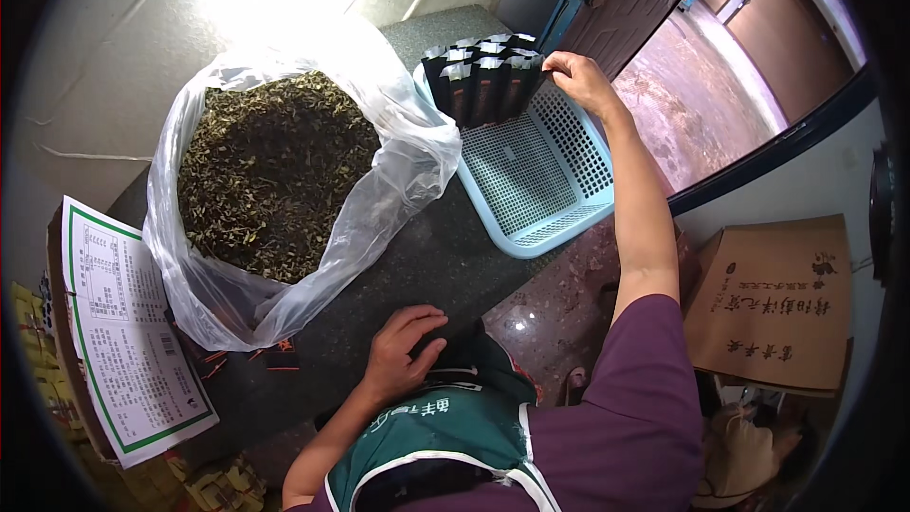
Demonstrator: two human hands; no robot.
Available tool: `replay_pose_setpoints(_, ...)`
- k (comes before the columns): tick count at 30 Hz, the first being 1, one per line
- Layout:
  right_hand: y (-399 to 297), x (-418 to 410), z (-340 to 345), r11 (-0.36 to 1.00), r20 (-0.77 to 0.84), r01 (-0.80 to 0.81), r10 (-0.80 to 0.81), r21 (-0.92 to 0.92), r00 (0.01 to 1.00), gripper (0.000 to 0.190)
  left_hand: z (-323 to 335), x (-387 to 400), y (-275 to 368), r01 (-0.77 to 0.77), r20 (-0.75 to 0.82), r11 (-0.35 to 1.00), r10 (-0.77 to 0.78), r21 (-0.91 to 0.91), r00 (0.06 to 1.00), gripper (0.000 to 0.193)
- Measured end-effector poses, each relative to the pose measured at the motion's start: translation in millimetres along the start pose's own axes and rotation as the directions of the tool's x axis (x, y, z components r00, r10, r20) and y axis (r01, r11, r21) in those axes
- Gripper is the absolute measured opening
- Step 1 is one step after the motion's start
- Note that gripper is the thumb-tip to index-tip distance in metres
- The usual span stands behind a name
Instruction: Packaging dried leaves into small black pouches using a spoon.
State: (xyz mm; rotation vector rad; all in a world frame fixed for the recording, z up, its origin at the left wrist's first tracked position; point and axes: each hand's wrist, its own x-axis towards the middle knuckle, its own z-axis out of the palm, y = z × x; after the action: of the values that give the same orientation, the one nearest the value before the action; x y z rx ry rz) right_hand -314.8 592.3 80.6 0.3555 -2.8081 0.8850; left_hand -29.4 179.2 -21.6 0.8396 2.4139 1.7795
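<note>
My right hand (579, 82) reaches to the far end of a light blue plastic basket (530, 245), its fingertips at the right end of a group of small black packets (490, 85) with whitish tops. Whether the fingers pinch a packet cannot be made out. These packets stand upright, side by side, in the basket's far end. My left hand (405, 352) is near the front edge of the dark stone counter (384, 270), fingers curled and apart from the thumb, with nothing seen in it. Left of the basket stands a clear plastic bag (419, 163), its mouth open, full of dried leaves (270, 171).
A printed sheet (135, 334) with a green border leans at the left, by flat dark packets (277, 355). Yellow packages (220, 483) lie below. A cardboard box (771, 306) stands at the right. Behind the basket is a brown door (629, 7), standing open.
</note>
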Motion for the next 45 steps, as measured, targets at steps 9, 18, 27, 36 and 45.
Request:
replay_pose_setpoints(9, -24.7, -14.5, -6.8, 0.999, -0.124, -0.012, 0.015, 0.031, 0.992, 0.036, -1.8, 1.2, 2.3, 0.000, 0.013, 1.000, 0.000, -0.003, 1.000, 0.029)
replay_pose_setpoints(18, -92.1, -61.1, -33.1, 0.544, -0.243, 0.137, 0.129, 0.828, 0.961, 0.040, -1.4, -10.6, -3.2, -0.007, -0.080, 0.999, 0.003, -0.051, 0.997, 0.029)
replay_pose_setpoints(27, -226.6, -150.3, 81.4, 0.593, 0.127, 0.006, -0.181, 0.805, 0.975, 0.049, -49.1, -49.5, -6.1, 0.125, -0.428, 0.951, 0.008, 0.282, 0.904, 0.029)
replay_pose_setpoints(36, -307.9, -194.7, 205.6, -0.007, 0.470, -0.485, -0.230, 0.875, 0.852, 0.017, -103.1, -95.9, 5.6, 0.499, -0.704, 0.653, 0.075, 0.570, 0.706, 0.047)
replay_pose_setpoints(45, -293.5, -204.2, 210.8, 0.075, 0.525, -0.520, -0.142, 0.851, 0.839, 0.020, -110.6, -74.4, -5.4, 0.691, -0.720, 0.439, -0.132, 0.574, 0.682, 0.070)
